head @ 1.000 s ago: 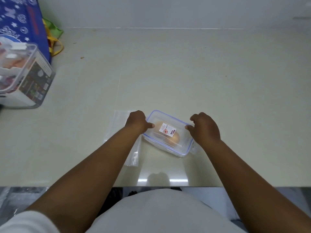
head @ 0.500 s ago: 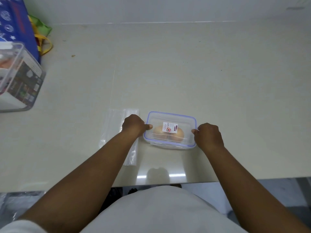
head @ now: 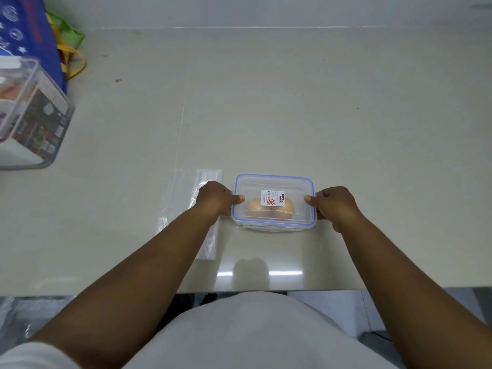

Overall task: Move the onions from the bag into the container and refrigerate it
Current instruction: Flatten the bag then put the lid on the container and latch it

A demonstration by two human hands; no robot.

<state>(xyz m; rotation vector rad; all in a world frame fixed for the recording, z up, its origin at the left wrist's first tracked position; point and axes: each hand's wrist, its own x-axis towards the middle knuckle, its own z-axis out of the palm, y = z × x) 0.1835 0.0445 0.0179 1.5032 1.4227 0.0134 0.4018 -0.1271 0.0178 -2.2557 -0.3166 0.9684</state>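
A clear plastic container (head: 274,182) with a blue-rimmed lid and a white sticker sits on the pale counter near its front edge. Two brown onions (head: 282,210) show through the lid. My left hand (head: 217,197) grips the container's left end, thumb on the lid. My right hand (head: 334,202) grips the right end the same way. An empty clear plastic bag (head: 183,198) lies flat on the counter just left of the container, partly under my left forearm.
A clear storage bin (head: 34,115) holding boxed goods stands at the left edge. Behind it leans a blue bag (head: 26,30) with yellow and green handles. The counter (head: 292,102) ends at a wall at the back and its front edge runs just before my body.
The container was angled a second ago and now lies square to the counter edge. Both hands have closed onto its two ends.
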